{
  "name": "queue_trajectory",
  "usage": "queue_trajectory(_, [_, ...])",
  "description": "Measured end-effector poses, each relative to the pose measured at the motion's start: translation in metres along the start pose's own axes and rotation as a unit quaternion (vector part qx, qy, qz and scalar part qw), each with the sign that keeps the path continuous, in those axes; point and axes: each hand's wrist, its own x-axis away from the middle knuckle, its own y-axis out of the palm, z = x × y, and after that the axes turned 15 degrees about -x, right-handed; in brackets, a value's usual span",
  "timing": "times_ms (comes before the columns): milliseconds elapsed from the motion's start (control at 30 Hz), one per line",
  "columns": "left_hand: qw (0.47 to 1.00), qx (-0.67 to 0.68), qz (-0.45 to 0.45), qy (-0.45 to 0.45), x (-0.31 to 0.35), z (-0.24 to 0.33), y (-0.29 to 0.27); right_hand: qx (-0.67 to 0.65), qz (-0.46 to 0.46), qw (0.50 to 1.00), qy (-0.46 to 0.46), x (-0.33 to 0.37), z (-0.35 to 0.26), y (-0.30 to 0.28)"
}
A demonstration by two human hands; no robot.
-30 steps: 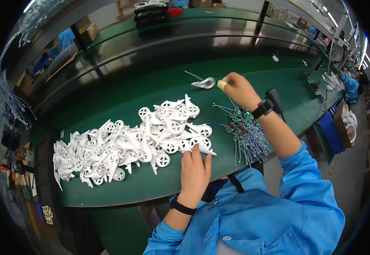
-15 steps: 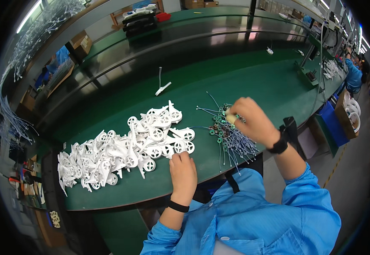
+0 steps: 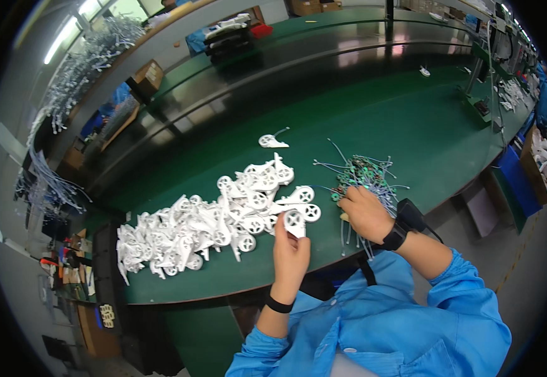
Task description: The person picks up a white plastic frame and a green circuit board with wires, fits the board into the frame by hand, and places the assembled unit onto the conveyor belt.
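My left hand [image 3: 291,257] pinches a white plastic housing [image 3: 295,222] with a round spoked ring, lifted at the right end of a heap of similar white housings [image 3: 185,229]. My right hand [image 3: 368,217] reaches into the near-left side of a pile of thin grey-blue wires with small green parts [image 3: 364,168]. Its fingers are bent down and mostly hidden; a yellowish cover shows at one fingertip. What they grip, if anything, I cannot make out. Beyond the heap, one white housing with a wire [image 3: 273,141] lies alone on the green tabletop [image 3: 223,279].
A dark raised ledge [image 3: 236,81] runs along the back of the bench. Bundles of wires [image 3: 54,182] hang at the left. A stand [image 3: 474,88] rises at the right, with more white parts [image 3: 513,94] past it. A blue bin [image 3: 516,173] sits beyond the bench's right edge.
My left hand has picked up a white housing from the heap's right end. My right hand has dropped lower, toward the near side of the wires. The lone housing beyond the heap now lies flat.
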Motion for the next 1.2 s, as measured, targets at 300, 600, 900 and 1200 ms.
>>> queue_trajectory(300, [0.955, 0.272, -0.054, -0.104, 0.020, -0.002, -0.012, -0.153, 0.014, 0.988, -0.005, 0.000, -0.005, -0.007])
queue_trajectory(600, [0.935, 0.329, -0.099, -0.093, 0.019, 0.012, -0.009, -0.661, 0.193, 0.719, 0.092, 0.029, -0.033, -0.034])
queue_trajectory(900, [0.794, 0.538, -0.252, -0.130, 0.012, 0.043, 0.000, -0.642, 0.301, 0.705, -0.027, 0.051, -0.032, -0.027])
queue_trajectory(1200, [0.803, 0.532, -0.249, -0.102, 0.017, 0.047, 0.011, -0.478, 0.337, 0.807, -0.083, 0.059, -0.026, -0.027])
